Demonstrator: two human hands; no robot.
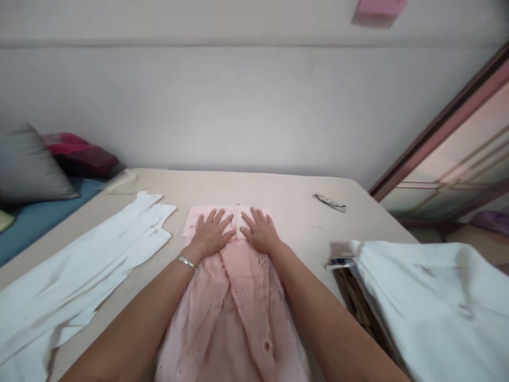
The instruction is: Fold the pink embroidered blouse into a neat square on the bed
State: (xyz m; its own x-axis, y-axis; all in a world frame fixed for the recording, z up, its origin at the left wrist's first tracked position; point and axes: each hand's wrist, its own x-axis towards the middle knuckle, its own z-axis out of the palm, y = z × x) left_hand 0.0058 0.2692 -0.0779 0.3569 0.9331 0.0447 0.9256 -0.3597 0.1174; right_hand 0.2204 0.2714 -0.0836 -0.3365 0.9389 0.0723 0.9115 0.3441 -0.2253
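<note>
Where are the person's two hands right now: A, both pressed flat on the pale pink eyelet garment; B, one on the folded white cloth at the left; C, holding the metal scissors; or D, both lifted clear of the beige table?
A: the left hand and right hand lie palm down, side by side, on the pale pink eyelet garment; the metal scissors lie untouched.

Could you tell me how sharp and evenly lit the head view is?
Head view: soft, even light with faint shadows; both hands on the pink garment are fairly sharp; edges blur and bend, especially the pink item top right.
</note>
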